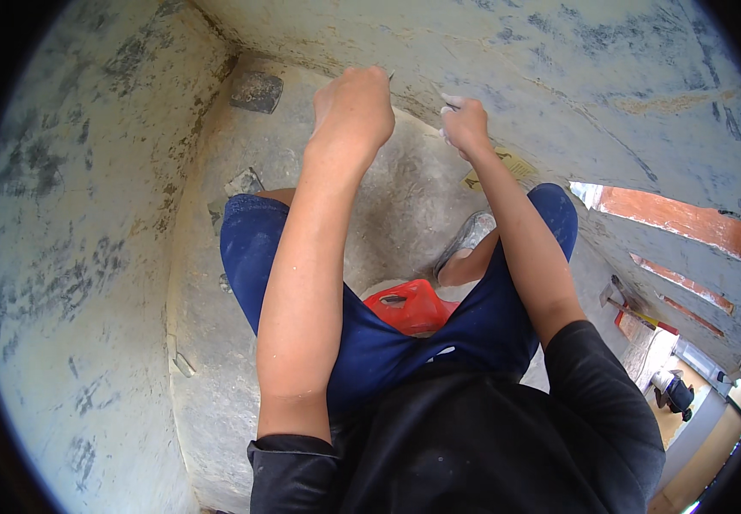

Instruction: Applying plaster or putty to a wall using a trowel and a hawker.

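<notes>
My left hand (355, 104) is closed in a fist close to the far wall (439, 34). A small dark tip pokes out beside its knuckles, but the rest of what it grips is hidden. To its right, my right hand (466, 127) is closed around a thin-bladed tool (450, 104) that points at the same wall. White paste is smeared on the fingers of that hand. The blade's exact shape is too small to tell.
A red plastic piece with a slot (413, 307) is beneath me, between my knees. On the grey floor (396, 197) are a dark flat slab (256, 92) and a yellow printed sheet (507, 169). The left wall (88, 214) is close. Reddish openings (675, 218) cut the right wall.
</notes>
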A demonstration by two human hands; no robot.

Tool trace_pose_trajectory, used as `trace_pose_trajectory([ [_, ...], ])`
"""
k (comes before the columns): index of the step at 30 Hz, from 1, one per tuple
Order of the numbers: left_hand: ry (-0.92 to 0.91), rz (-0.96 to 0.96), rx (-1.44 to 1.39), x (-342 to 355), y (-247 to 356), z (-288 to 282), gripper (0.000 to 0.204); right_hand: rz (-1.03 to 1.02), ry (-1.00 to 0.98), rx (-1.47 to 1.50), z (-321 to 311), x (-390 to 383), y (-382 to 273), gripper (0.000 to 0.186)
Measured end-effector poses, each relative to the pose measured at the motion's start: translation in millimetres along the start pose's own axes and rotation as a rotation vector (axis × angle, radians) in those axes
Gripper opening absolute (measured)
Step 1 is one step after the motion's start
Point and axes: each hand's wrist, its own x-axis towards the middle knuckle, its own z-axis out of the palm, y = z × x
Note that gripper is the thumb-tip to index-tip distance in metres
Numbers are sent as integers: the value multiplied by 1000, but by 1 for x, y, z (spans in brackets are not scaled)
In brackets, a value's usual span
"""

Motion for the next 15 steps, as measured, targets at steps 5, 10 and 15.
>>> trace_pose_trajectory([
  [5, 27, -12, -8, -3, -1, 0, 20, 1, -5, 21, 2, 3, 5, 38],
  [10, -16, -23, -7, -1, 3, -5, 20, -25, -36, -24, 4, 7, 1, 38],
  [15, 4, -11, 10, -3, 2, -2, 20, -30, 0, -1, 7, 6, 3, 39],
])
